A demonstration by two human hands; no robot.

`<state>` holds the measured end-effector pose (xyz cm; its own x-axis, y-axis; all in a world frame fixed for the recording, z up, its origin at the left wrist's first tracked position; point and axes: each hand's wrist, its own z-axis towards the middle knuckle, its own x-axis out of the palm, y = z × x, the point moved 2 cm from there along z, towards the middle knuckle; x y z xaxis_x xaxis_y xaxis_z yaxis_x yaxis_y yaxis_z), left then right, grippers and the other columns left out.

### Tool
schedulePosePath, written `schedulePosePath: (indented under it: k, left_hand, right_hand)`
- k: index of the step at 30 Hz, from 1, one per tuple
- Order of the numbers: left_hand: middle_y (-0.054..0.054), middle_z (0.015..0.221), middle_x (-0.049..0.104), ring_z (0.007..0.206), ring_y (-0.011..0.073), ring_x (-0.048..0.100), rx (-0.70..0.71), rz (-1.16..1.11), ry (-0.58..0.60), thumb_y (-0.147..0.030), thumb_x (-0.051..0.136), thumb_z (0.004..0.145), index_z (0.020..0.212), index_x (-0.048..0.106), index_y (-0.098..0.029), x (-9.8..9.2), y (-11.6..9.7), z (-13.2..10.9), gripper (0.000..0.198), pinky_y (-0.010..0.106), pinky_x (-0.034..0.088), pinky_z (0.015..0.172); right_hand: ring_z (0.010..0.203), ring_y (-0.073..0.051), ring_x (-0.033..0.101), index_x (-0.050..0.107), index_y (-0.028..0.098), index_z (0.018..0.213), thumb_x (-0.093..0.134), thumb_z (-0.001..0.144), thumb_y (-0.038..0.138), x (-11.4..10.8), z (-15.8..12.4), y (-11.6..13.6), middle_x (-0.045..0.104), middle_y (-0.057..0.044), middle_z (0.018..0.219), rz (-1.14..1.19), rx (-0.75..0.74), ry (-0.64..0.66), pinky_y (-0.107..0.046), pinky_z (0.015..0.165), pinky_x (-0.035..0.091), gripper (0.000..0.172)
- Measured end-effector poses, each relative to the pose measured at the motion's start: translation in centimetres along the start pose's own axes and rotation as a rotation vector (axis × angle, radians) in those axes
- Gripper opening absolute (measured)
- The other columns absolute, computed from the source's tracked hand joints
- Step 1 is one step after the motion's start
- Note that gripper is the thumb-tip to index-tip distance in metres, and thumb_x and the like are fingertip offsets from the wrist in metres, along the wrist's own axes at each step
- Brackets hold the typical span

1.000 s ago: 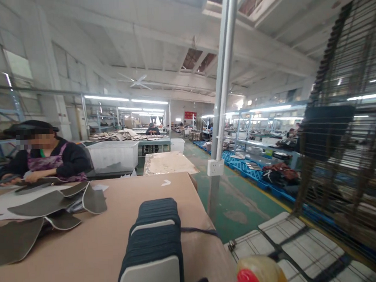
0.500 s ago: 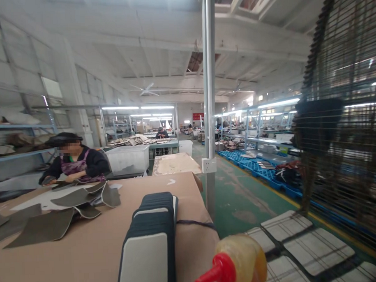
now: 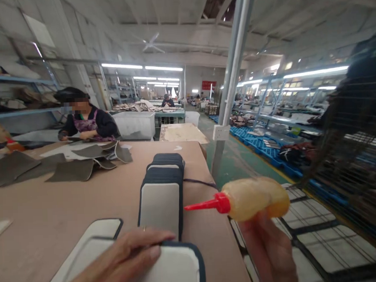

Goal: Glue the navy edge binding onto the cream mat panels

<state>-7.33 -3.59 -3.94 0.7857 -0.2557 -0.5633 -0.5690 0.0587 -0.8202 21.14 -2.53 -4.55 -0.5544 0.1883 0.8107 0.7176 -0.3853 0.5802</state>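
Note:
My right hand [image 3: 268,249] grips a yellowish squeeze bottle [image 3: 254,198] with a red nozzle that points left over the table edge. My left hand [image 3: 124,260] lies flat, fingers stretched out, on a white padded panel with dark blue edging [image 3: 177,269] at the near edge of the brown table [image 3: 55,219]. A second such panel [image 3: 98,232] lies partly under it to the left. Just beyond stands a row of the same panels [image 3: 161,187] stacked on edge.
Grey cut fabric pieces [image 3: 71,167] lie at the table's far left, where a seated person [image 3: 87,120] works. A steel post with a socket box [image 3: 228,94] stands right of the table. Wire racks [image 3: 350,127] and white floor panels [image 3: 320,231] fill the right.
The view has tipped down. Both my hands have come into view, and the squeeze bottle has risen with its nozzle now pointing left.

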Motion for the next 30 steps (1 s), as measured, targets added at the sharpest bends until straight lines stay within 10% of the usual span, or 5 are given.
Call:
schedulePosePath:
  k: [4, 9, 23, 30]
  left_hand:
    - [0.001, 0.087, 0.072, 0.082, 0.0210, 0.063, 0.184, 0.241, 0.206, -0.035, 0.058, 0.081, 0.106, 0.073, -0.028, -3.4, -2.6, 3.2, 0.030, 0.026, 0.045, 0.077]
    - [-0.001, 0.066, 0.063, 0.068, 0.0151, 0.055, 0.508, 0.400, 0.472, -0.015, 0.054, 0.085, 0.065, 0.066, -0.021, -4.5, -4.1, 6.7, 0.024, 0.024, 0.037, 0.076]
    - [0.003, 0.071, 0.073, 0.068, 0.0186, 0.062, 0.494, 0.106, 0.801, -0.023, 0.062, 0.083, 0.080, 0.079, -0.020, -4.3, -2.4, 9.4, 0.017, 0.024, 0.044, 0.065]
    - [0.004, 0.078, 0.076, 0.074, 0.0199, 0.065, 0.496, 0.025, 0.871, -0.032, 0.066, 0.082, 0.089, 0.080, -0.023, -4.3, -2.2, 9.5, 0.019, 0.024, 0.048, 0.069]
  right_hand:
    - [0.122, -0.028, 0.056, 0.060, 0.032, 0.125, 0.087, 0.058, 0.031, 1.8, 0.7, 1.3, 0.066, -0.002, 0.125, -0.147, -0.070, 0.090, -0.050, 0.115, 0.027, 0.072]
    - [0.108, -0.032, 0.065, 0.065, 0.033, 0.116, 0.089, 0.054, 0.028, 2.3, 1.8, 1.9, 0.072, -0.004, 0.110, -0.314, -0.038, 0.212, -0.056, 0.109, 0.036, 0.066]
    - [0.079, -0.026, 0.073, 0.070, 0.035, 0.103, 0.093, 0.043, 0.037, 6.0, 4.7, -3.8, 0.076, 0.003, 0.088, -0.376, 0.207, 0.363, -0.048, 0.098, 0.048, 0.064]
    - [0.095, -0.031, 0.070, 0.070, 0.037, 0.100, 0.091, 0.042, 0.036, 6.2, 4.7, -5.2, 0.076, 0.002, 0.086, -0.362, 0.245, 0.437, -0.048, 0.099, 0.047, 0.062]
